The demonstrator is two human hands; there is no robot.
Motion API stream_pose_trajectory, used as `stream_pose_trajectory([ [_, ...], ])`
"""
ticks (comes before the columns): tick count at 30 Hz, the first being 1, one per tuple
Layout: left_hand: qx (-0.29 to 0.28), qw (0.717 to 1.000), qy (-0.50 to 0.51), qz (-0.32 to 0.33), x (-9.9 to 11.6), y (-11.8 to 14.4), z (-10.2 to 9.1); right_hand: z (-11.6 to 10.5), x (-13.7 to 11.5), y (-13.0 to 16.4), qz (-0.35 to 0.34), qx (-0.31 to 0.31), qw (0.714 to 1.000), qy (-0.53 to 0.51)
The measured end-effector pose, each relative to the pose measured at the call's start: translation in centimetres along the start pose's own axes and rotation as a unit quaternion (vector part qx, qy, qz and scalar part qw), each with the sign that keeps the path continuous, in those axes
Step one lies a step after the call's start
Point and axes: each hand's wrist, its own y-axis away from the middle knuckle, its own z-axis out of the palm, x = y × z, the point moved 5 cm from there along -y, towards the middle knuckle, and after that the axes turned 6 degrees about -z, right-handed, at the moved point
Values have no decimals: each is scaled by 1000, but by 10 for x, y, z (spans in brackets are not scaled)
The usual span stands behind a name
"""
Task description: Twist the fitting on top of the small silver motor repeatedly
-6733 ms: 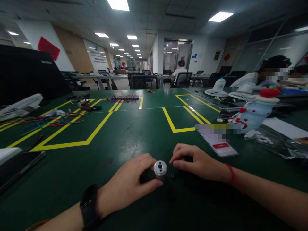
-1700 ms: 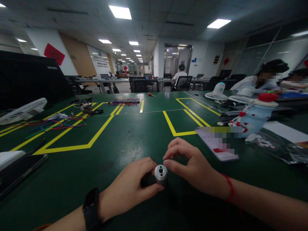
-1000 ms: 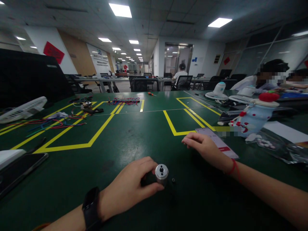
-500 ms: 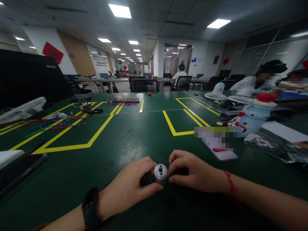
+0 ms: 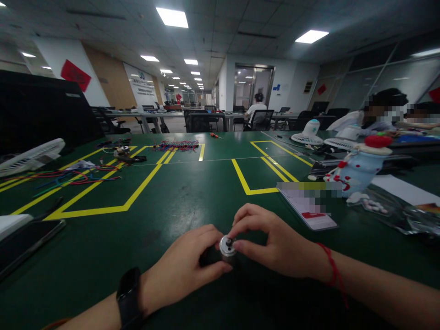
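Note:
A small electric motor (image 5: 227,253), a silver cylinder with a round end face and a dark centre, stands upright near the table's front edge. My left hand (image 5: 187,256) holds its side, thumb in front and fingers behind. From the right, my right hand (image 5: 266,240) reaches over its top, with thumb and index fingertip closed around the small shaft at the centre of the face. The fingertips partly cover that face, and the motor's lower part is dark.
The green table (image 5: 192,192) has yellow tape outlines. Loose wires (image 5: 82,176) and a wire bundle (image 5: 177,145) lie at left and back, with an orange screwdriver (image 5: 215,135) beyond. A phone (image 5: 30,245) is at left. On the right are a blue cup (image 5: 359,169) and white fans (image 5: 307,133).
My right hand has moved left and up from beside the motor, and its thumb and index finger are now on the top centre. The left hand keeps its hold.

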Motion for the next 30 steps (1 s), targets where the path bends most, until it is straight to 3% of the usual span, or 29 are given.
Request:
stream_pose_trajectory([
  [3, 1, 1000, 4, -1, 0, 0, 0, -7, 1, -1, -18, 8, 999, -32],
  [5, 1, 1000, 5, -2, 1, 0, 0, -15, 11, -1, -1, 59, 996, -63],
  [10, -6, 1000, 4, -7, 2, -2, -1, -28, 83, 11, 193, 207, 947, -155],
  [13, -7, 1000, 5, -9, 2, -2, -2, -26, 114, 16, 227, 222, 935, -159],
  [15, -9, 1000, 4, -9, 1, -2, -2, -24, 120, 16, 227, 212, 938, -157],
  [19, -7, 1000, 4, -6, 3, 0, -2, -19, 100, 11, 217, 158, 953, -140],
  [22, -4, 1000, 2, -8, 3, 0, -1, -12, 59, 6, 138, 106, 983, -54],
  [25, -2, 1000, 1, -6, 1, 0, -1, -2, 15, 4, 19, 104, 994, 13],
  [28, 1, 1000, 3, 0, 1, 0, 0, 4, -5, 2, -1, 97, 994, 44],
  [30, 1, 1000, 5, 2, 1, 0, 0, -2, -5, 1, 3, 129, 991, 16],
])
